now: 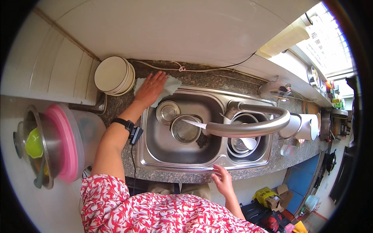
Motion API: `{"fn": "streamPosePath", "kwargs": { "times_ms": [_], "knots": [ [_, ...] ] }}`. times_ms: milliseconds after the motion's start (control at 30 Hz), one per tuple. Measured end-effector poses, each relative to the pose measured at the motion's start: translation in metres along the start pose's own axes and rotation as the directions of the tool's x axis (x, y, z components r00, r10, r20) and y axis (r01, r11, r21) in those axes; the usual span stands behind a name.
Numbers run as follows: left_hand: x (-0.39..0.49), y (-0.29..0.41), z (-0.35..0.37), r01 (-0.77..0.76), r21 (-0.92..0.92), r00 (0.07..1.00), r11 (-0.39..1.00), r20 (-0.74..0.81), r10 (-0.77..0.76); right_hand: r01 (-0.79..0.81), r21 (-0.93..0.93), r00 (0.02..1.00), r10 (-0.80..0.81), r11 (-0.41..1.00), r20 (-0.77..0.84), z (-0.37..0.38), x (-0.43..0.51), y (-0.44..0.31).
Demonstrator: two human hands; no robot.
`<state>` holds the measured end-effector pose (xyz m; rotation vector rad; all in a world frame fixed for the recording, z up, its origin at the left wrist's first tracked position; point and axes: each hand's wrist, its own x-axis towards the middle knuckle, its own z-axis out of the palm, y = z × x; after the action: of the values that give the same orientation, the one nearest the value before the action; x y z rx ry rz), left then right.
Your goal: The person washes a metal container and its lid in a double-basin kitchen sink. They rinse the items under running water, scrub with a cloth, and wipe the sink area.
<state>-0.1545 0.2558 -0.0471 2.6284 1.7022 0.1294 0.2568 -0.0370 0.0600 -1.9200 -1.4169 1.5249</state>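
Observation:
My left hand lies flat, palm down, on a pale green cloth spread over the granite counter behind the sink's left corner. My right hand hangs near the front rim of the stainless steel sink, fingers apart and holding nothing. Water runs from the curved metal faucet into a round metal-rimmed container in the large basin. A smaller round metal dish sits beside it. Dark scraps lie near the drain. The small basin holds stacked bowls and a white spoon.
A lidded white tub stands at the back left corner. Steel and pink basins are stacked at the far left. Right of the sink are a white pitcher and a clear cup. A cable runs along the wall.

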Motion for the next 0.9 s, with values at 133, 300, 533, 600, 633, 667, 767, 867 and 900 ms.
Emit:
{"fn": "streamPosePath", "kwargs": {
  "times_ms": [133, 300, 533, 600, 633, 667, 767, 867, 900],
  "knots": [
    [-0.03, 0.003, 0.01, 0.389, 0.041, 0.921, 0.92, -0.032, -0.388, 0.052, -0.033, 0.997, -0.05, 0.998, 0.05, -0.006, 0.0, -0.008],
    [-0.062, 0.025, 0.012, 0.417, 0.018, 0.899, 0.909, -0.155, -0.409, 0.096, -0.095, 0.995, -0.091, 0.991, 0.049, -0.021, -0.005, -0.011],
    [-0.183, 0.099, -0.013, 0.426, -0.01, 0.905, 0.905, 0.031, -0.425, 0.134, -0.107, 0.989, -0.127, 0.985, 0.074, -0.043, -0.008, -0.004],
    [-0.23, 0.13, -0.026, 0.466, -0.051, 0.88, 0.883, 0.131, -0.457, 0.141, -0.082, 0.987, -0.134, 0.987, 0.085, -0.049, -0.007, -0.003],
    [-0.252, 0.145, -0.033, 0.496, -0.08, 0.86, 0.865, 0.185, -0.476, 0.138, -0.087, 0.987, -0.131, 0.987, 0.088, -0.051, -0.007, -0.002],
    [-0.269, 0.159, -0.038, 0.519, -0.113, 0.845, 0.847, 0.221, -0.488, 0.139, -0.091, 0.986, -0.13, 0.986, 0.1, -0.053, -0.005, -0.002],
    [-0.295, 0.189, -0.041, 0.578, -0.171, 0.811, 0.798, 0.235, -0.536, 0.163, -0.119, 0.98, -0.147, 0.979, 0.133, -0.059, -0.002, 0.0],
    [-0.298, 0.22, -0.036, 0.622, -0.202, 0.783, 0.757, 0.192, -0.592, 0.214, -0.126, 0.969, -0.194, 0.969, 0.156, -0.066, 0.004, 0.002],
    [-0.3, 0.234, -0.036, 0.639, -0.207, 0.769, 0.741, 0.207, -0.605, 0.196, -0.14, 0.97, -0.171, 0.971, 0.17, -0.068, 0.005, 0.002]
  ]
}}
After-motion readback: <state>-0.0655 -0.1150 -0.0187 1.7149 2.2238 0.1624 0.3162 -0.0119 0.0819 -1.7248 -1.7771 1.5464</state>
